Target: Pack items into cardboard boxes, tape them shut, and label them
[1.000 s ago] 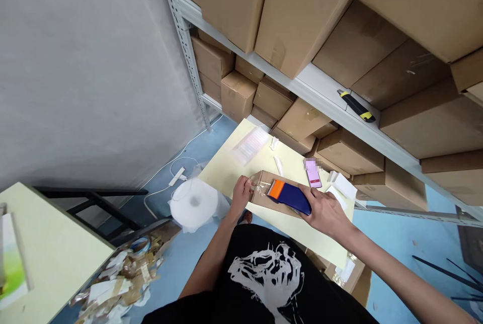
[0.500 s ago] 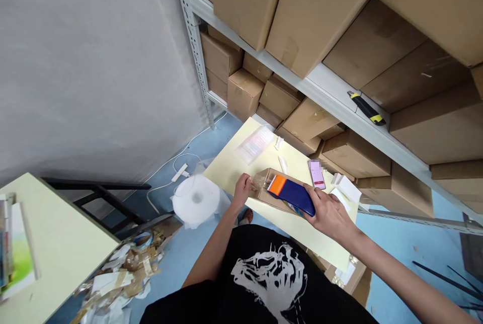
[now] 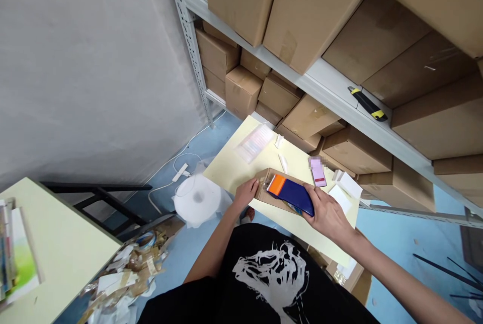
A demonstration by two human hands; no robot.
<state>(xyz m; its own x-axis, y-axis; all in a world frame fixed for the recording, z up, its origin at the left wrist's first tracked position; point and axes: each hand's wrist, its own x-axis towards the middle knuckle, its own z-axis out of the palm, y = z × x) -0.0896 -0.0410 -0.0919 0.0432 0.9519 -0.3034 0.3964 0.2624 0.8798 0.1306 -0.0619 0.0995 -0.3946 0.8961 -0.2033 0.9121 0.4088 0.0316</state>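
My left grip (image 3: 246, 194) pinches the end of the cardboard mailer (image 3: 262, 190), my right grip (image 3: 327, 215) clasps the navy packet (image 3: 290, 195); a loosened hold could send the packet sliding across the counter (image 3: 226, 173).

The left hand (image 3: 246, 194) sits low and forward with its fingers curled, while the right hand (image 3: 327, 215) lies palm-down with its fingers spread and bent over, both bare forearms angling inward so the hands nearly meet in front of the body.
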